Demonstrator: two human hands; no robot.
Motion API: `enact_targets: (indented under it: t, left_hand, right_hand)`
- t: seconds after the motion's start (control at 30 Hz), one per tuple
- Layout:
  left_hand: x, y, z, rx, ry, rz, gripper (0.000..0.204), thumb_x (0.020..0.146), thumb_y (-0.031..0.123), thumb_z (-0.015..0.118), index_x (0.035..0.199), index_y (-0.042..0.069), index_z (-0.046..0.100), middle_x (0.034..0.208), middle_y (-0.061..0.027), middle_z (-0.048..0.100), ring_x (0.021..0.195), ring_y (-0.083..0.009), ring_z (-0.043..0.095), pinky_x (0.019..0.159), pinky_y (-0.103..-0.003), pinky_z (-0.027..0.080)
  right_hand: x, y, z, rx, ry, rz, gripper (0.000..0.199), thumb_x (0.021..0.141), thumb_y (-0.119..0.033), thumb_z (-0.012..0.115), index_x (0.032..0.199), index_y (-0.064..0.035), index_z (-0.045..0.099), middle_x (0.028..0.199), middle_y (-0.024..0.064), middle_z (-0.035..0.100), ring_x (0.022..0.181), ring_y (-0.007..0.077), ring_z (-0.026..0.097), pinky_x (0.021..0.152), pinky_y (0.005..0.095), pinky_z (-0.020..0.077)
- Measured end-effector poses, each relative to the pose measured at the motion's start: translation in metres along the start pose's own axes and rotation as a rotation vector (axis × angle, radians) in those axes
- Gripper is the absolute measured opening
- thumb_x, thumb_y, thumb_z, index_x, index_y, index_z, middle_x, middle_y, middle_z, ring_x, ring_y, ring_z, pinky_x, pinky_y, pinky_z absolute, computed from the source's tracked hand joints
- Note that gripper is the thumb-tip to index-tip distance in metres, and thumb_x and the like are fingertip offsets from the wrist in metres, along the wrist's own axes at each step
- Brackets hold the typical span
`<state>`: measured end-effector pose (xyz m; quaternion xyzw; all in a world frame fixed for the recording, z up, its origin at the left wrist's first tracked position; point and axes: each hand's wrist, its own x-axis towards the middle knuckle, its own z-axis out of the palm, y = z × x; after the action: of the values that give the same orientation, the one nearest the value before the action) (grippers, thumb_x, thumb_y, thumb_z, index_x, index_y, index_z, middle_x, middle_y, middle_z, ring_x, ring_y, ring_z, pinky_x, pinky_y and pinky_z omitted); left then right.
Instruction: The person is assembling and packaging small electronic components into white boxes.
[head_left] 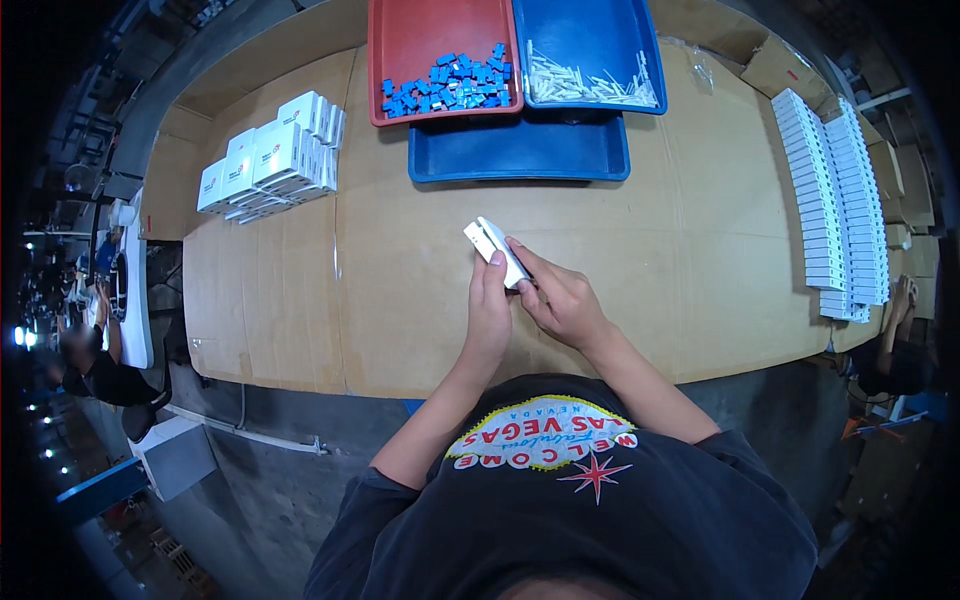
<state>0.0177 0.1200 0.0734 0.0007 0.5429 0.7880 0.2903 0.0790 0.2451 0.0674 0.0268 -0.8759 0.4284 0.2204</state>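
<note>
Your left hand (491,305) and right hand (568,305) both have their grip clamped on a small white box (497,250), tilted, at frame centre over the cardboard-covered surface (420,270); stacked boxes (270,155) stand upper left.

Faded black T-shirt (640,530) on the wearer, short sleeves (748,468), white chest print (540,445) edged yellow, red and blue lettering (488,434), red pointed star (597,477) outlined white, left hand (490,308) bare, right hand (572,308) bare.
</note>
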Motion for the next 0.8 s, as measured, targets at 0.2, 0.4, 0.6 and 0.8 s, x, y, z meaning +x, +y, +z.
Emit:
enact_targets:
  t: [0.2,0.4,0.6,0.8]
  left_hand:
    - [0.0,-0.004,-0.001,0.011,0.035,-0.004,0.04,0.113,0.043,0.04,0.118,0.008,0.057,0.096,0.0023,0.057,0.08,-0.0029,0.05,0.067,-0.022,0.041]
    - [0.001,-0.016,-0.007,-0.029,0.032,0.002,0.045,0.113,0.045,0.039,0.123,0.006,0.058,0.102,-0.0006,0.061,0.087,-0.0055,0.056,0.073,-0.024,0.047]
    - [0.01,-0.014,-0.022,-0.024,-0.008,0.06,0.044,0.109,0.034,0.04,0.139,0.003,0.049,0.126,-0.0099,0.059,0.116,-0.0132,0.058,0.099,-0.031,0.048]
    - [0.005,0.016,-0.017,0.345,-0.215,0.332,0.08,0.083,0.0,0.058,0.157,0.008,0.027,0.155,-0.019,0.041,0.145,-0.0279,0.043,0.123,-0.042,0.031]
  right_hand:
    - [-0.003,-0.001,0.005,-0.09,0.019,-0.077,0.042,0.098,-0.005,0.061,0.137,0.0102,0.058,0.13,0.0272,0.069,0.109,0.0373,0.074,0.086,0.0413,0.064]
    - [-0.005,-0.001,0.006,-0.075,0.021,-0.065,0.042,0.098,-0.003,0.06,0.137,0.0097,0.058,0.131,0.0271,0.068,0.112,0.0383,0.073,0.088,0.0419,0.0635]
    - [0.006,-0.004,-0.006,0.245,-0.083,0.055,0.039,0.104,-0.009,0.057,0.141,0.0039,0.059,0.146,0.0226,0.061,0.133,0.0364,0.062,0.104,0.0387,0.0559]
    - [0.013,-0.003,-0.021,0.902,-0.121,0.749,0.042,0.108,-0.019,0.061,0.144,0.0022,0.056,0.133,0.0148,0.067,0.114,0.0192,0.067,0.093,0.031,0.0559]
